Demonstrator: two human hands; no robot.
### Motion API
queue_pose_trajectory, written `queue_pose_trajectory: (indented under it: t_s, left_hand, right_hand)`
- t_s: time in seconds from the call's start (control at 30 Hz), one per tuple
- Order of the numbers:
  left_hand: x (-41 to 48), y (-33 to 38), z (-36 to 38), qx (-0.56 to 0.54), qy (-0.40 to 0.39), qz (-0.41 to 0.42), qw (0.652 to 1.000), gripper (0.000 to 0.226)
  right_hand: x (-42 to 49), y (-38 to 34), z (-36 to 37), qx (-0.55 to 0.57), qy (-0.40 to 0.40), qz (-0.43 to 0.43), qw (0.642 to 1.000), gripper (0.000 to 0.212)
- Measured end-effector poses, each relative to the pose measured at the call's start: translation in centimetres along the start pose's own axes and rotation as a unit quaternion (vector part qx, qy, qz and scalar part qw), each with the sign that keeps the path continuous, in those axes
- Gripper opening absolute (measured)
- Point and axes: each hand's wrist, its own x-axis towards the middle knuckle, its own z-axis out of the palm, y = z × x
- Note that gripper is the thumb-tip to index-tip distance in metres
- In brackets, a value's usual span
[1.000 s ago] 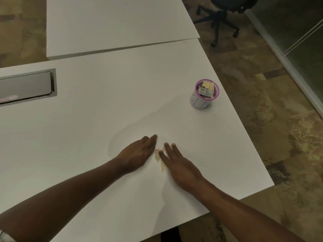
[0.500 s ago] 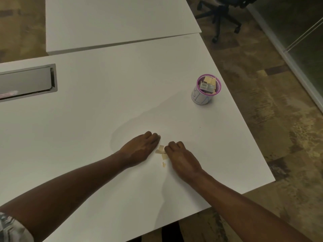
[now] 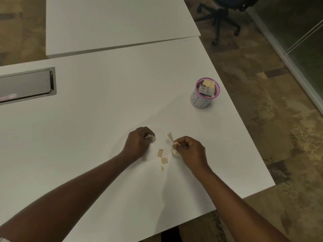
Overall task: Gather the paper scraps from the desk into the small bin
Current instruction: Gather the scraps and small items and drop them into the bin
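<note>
Three small tan paper scraps (image 3: 164, 160) lie on the white desk (image 3: 97, 109) between my hands. My right hand (image 3: 189, 149) is closed, pinching tan scraps (image 3: 172, 139) that stick out at its fingertips. My left hand (image 3: 139, 141) is curled into a fist, with a pale bit showing at its fingertips; I cannot tell what it is. The small bin (image 3: 202, 98), a cup with a purple mesh rim, stands upright to the far right of my hands, near the desk's right edge. It holds tan scraps and a barcoded piece.
A grey cable hatch (image 3: 26, 84) is set into the desk at the far left. A second white desk (image 3: 113, 21) adjoins at the back. An office chair base (image 3: 220, 23) stands on the floor beyond the right corner. The desk edge runs close on the right.
Both hands went from lying flat and pressed together to closed fists drawn slightly apart. The right hand has picked up scraps, and loose scraps between the hands are uncovered.
</note>
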Motion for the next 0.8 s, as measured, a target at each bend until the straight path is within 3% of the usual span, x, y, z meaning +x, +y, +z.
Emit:
queue_pose_trajectory:
  t_s: [0.13,0.33,0.5,0.7,0.8]
  left_hand:
    - [1.0,1.9,-0.1,-0.15,0.008,-0.107,0.983,0.016]
    - [5.1,8.5,0.7,-0.216,0.018,-0.049,0.975,0.012]
    - [9.4,15.8,2.1,-0.214,0.013,0.044,0.976,0.015]
    - [13.4,20.9,3.2,-0.063,0.048,0.118,0.99,0.018]
    - [14.5,21.7,3.9,0.007,0.04,0.136,0.99,0.019]
  right_hand:
    - [1.4,-1.1,-1.9,0.117,0.011,0.039,0.992,0.005]
    - [6.1,-4.2,-6.8,0.14,0.093,-0.007,0.986,0.011]
    - [10.8,-7.4,-10.2,0.012,0.165,-0.095,0.982,0.007]
    - [14.7,-10.3,-12.1,-0.198,0.175,-0.131,0.955,0.011]
    - [15.6,-10.7,-12.4,-0.249,0.167,-0.139,0.944,0.011]
